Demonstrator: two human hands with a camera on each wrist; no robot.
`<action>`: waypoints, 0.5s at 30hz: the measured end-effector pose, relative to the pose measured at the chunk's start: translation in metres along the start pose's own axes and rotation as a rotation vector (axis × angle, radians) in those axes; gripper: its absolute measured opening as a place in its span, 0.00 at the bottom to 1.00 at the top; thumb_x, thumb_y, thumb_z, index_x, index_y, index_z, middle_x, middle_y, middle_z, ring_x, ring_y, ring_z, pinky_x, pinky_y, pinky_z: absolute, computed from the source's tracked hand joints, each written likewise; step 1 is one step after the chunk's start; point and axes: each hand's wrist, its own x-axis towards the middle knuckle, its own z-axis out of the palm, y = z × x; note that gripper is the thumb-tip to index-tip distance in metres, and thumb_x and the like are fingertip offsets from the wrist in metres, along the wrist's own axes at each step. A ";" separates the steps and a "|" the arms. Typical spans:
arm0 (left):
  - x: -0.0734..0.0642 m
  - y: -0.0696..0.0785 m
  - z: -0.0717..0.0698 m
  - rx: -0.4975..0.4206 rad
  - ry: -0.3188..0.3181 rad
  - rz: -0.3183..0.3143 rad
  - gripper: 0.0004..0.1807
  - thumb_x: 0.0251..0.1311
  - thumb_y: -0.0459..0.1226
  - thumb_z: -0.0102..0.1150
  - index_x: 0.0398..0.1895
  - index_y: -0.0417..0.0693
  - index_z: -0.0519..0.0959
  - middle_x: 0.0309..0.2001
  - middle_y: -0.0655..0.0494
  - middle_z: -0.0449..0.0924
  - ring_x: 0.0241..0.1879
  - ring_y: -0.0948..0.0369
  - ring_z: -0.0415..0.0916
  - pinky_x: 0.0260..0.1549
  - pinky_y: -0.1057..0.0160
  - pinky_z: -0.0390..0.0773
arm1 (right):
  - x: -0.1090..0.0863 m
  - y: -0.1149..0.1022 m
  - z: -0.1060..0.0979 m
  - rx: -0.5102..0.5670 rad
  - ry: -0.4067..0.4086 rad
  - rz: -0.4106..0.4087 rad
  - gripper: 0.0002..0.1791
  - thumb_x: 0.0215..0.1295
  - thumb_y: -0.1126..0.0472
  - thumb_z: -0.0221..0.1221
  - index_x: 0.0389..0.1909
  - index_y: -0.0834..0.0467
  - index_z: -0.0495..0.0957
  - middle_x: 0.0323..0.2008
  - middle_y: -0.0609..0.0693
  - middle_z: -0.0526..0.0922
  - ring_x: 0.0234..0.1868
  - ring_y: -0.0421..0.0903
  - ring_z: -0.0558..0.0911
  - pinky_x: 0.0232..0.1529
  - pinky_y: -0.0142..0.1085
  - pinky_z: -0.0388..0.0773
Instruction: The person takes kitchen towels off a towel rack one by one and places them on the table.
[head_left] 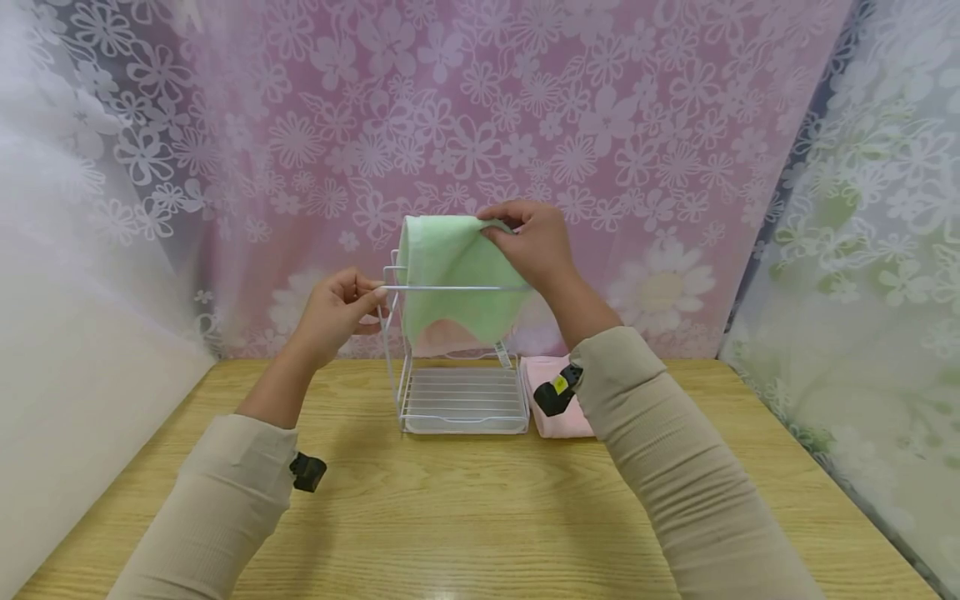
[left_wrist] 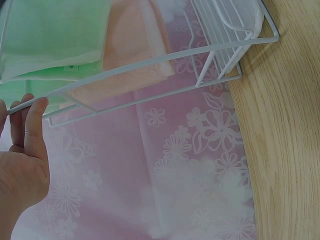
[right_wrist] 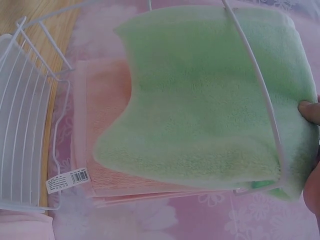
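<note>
A white wire rack (head_left: 395, 358) stands on the table, its upper bars raised above a lower shelf. My left hand (head_left: 333, 317) pinches the top bar at the rack's left front corner, as the left wrist view also shows. A light green towel (head_left: 450, 254) drapes over the upper part of the rack. With thumb and fingers, my right hand (head_left: 542, 248) pinches that towel's upper right edge. Behind and below it hangs a peach towel (right_wrist: 105, 100), partly hidden by the green one; a printed label (right_wrist: 67, 181) sticks out at its lower corner.
Wire bars with a pale tray (head_left: 465, 400) form the rack's base. Beside it on the right lies a folded pink towel (head_left: 558, 427), partly behind my right wrist camera. The wooden table (head_left: 442, 517) ends at a flowered pink curtain (head_left: 450, 117).
</note>
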 end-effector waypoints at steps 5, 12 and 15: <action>0.000 -0.001 0.000 0.000 -0.003 -0.002 0.07 0.69 0.36 0.57 0.35 0.41 0.74 0.33 0.49 0.78 0.36 0.55 0.80 0.39 0.52 0.84 | -0.001 -0.002 -0.001 0.015 0.016 0.015 0.07 0.59 0.67 0.68 0.38 0.58 0.88 0.40 0.52 0.87 0.41 0.45 0.81 0.42 0.33 0.78; 0.001 -0.002 0.000 -0.007 -0.001 0.006 0.07 0.69 0.36 0.57 0.33 0.42 0.74 0.32 0.53 0.78 0.35 0.57 0.79 0.39 0.51 0.84 | 0.001 -0.004 -0.003 0.018 0.077 -0.019 0.06 0.59 0.67 0.67 0.38 0.59 0.88 0.38 0.52 0.87 0.37 0.44 0.81 0.39 0.31 0.77; 0.001 -0.001 0.000 -0.006 0.001 0.002 0.08 0.69 0.36 0.57 0.34 0.41 0.73 0.32 0.53 0.78 0.35 0.57 0.79 0.38 0.54 0.85 | 0.002 -0.005 -0.005 0.028 0.090 -0.034 0.06 0.59 0.67 0.67 0.37 0.60 0.88 0.37 0.53 0.87 0.36 0.44 0.81 0.38 0.31 0.77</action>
